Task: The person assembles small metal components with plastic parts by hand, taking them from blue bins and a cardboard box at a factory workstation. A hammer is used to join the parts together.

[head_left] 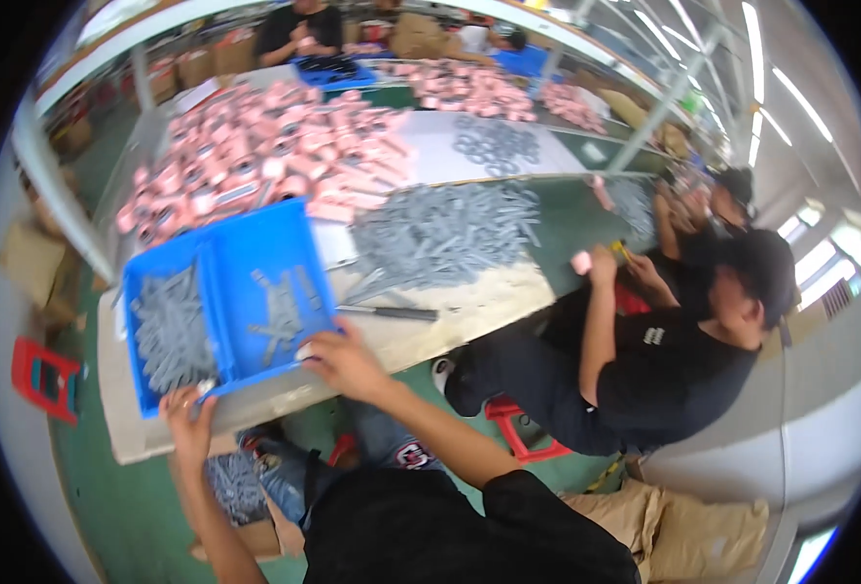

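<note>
Blue plastic two-compartment tray (255,238) is set left of centre, close to the table's near edge. Its left compartment is heaped with slim grey plastic pieces (173,331); only a few are scattered in the right one. Near rim is touched at the left by the left hand (189,419), fingers bent, and at the right corner by the right hand (343,362), fingers curled; whether the rim is pinched cannot be told, blur.

Likely risk: tray tipped or dragged over the edge, caused by the uneven load, with pieces spilled toward the open cardboard box (241,487) at lower left. Dark slender tool (392,312), lying just beside the right hand, could be knocked by a sideways sweep.

Rearward space is blocked by a pile of pink plastic parts (265,156), upper left; right of the tray, by a loose grey heap (450,234), centre. Farther out, a co-worker in black (664,360) is seated at right, a red plastic stool (528,433) partly seen below.
</note>
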Demonstrator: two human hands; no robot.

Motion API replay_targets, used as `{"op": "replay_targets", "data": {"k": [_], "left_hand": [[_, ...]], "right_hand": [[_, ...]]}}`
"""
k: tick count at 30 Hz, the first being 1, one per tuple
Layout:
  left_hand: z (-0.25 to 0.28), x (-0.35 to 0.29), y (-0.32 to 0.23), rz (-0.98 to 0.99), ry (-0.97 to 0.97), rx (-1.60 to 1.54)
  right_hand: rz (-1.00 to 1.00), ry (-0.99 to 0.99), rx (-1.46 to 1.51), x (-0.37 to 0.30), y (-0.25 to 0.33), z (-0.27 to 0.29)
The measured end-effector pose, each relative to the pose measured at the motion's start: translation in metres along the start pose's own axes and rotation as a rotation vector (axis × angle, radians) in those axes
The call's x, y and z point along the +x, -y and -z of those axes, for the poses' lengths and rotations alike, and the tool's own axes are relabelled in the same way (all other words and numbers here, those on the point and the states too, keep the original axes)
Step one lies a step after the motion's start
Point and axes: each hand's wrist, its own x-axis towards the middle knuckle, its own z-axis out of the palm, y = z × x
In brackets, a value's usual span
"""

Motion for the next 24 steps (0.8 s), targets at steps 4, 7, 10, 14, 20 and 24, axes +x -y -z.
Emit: {"op": "replay_targets", "data": {"k": [4, 7, 10, 14, 20, 24], "left_hand": [[-0.012, 0.006, 0.008, 0.051, 0.023, -0.079], [-0.003, -0.004, 0.021, 0.067, 0.023, -0.075], [0.005, -0.028, 0.024, -0.074, -0.172, 0.032], [-0.006, 0.021, -0.026, 0.016, 0.030, -0.017], [0.022, 0.010, -0.027, 0.313, -0.396, -0.103], [0.043, 0.023, 0.001, 0.422, -0.511, 0.119]], "right_hand": [[-0.041, -0.033, 0.020, -0.002, 0.000, 0.002], [-0.021, -0.026, 0.065, -0.002, 0.003, -0.006], [0.045, 0.029, 0.000, 0.003, 0.010, -0.011], [-0.029, 0.055, -0.054, 0.006, 0.000, 0.025], [0.072, 0.178, 0.080, 0.082, 0.062, 0.025], [0.287, 0.230, 0.039, 0.171, 0.083, -0.032]]}}
